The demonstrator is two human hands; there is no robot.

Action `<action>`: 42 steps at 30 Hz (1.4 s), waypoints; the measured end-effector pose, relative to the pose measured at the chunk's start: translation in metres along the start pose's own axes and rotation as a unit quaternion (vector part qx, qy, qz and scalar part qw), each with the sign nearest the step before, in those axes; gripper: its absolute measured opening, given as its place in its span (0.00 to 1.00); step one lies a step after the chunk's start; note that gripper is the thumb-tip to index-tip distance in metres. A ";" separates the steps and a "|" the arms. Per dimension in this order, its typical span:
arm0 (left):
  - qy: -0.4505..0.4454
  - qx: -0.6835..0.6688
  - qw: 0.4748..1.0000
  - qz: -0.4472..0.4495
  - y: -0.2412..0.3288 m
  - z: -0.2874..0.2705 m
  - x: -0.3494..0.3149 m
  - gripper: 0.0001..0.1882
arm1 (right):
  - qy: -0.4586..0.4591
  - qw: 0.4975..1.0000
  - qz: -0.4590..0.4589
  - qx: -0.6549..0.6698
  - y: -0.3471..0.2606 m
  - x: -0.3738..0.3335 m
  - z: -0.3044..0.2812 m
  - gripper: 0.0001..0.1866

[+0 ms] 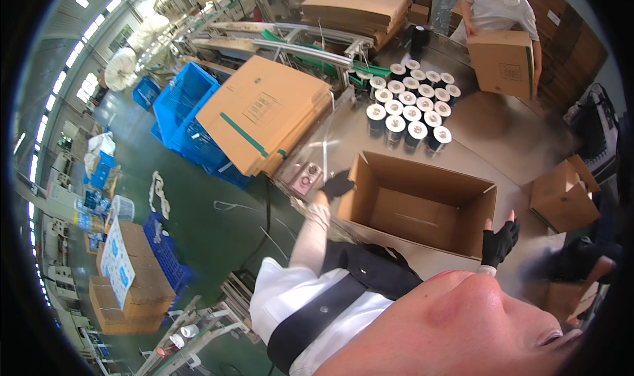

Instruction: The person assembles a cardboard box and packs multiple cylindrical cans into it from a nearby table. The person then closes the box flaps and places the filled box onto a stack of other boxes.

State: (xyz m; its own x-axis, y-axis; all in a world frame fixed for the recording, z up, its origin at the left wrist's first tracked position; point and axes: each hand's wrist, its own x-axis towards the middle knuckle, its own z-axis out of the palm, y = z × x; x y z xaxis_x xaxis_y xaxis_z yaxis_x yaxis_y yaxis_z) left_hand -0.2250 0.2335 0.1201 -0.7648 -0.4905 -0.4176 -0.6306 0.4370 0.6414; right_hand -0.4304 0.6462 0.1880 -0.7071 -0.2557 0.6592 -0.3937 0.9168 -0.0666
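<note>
Left hand (339, 185) and right hand (502, 242) flank the open carton (429, 180) on the metal table (350, 135).
Head view: right opened wide, nothing visibly held; left's fingertips partly hidden, its hold impossible to tell. Beyond the carton's left, flattened cartons (264, 112) bear hard-to-read print.

Factory workshop (flattened cartons (264, 108), blue crates (197, 141)).

My fingers (512, 216) could drop from above into the open carton (409, 222); its walls (429, 183) bar them sideways. Spools (411, 113) crowd the way on the far side, stacked flat cardboard (264, 105) on the left. Between carton and the right box (561, 198), tabletop (514, 168) leaves me a passage.
</note>
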 end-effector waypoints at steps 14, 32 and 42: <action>-0.069 -0.011 0.981 0.179 0.024 0.012 0.108 0.28 | -0.426 0.682 0.220 0.553 0.142 -0.078 0.041 0.17; 0.178 0.010 0.978 0.108 0.012 0.127 0.036 0.31 | -0.189 0.910 0.319 0.185 0.116 -0.174 0.102 0.20; 0.061 -0.089 0.993 0.044 0.029 0.118 0.046 0.36 | -0.220 0.751 0.342 0.521 0.112 -0.152 0.122 0.28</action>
State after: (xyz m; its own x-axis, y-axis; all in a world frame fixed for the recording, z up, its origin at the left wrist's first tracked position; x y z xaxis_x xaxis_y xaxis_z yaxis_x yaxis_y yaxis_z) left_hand -0.2935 0.3124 0.0436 -0.7879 -0.5485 -0.2800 -0.5197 0.3483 0.7801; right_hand -0.4388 0.7505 -0.0116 -0.9886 -0.1206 -0.0906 0.0649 0.2018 -0.9773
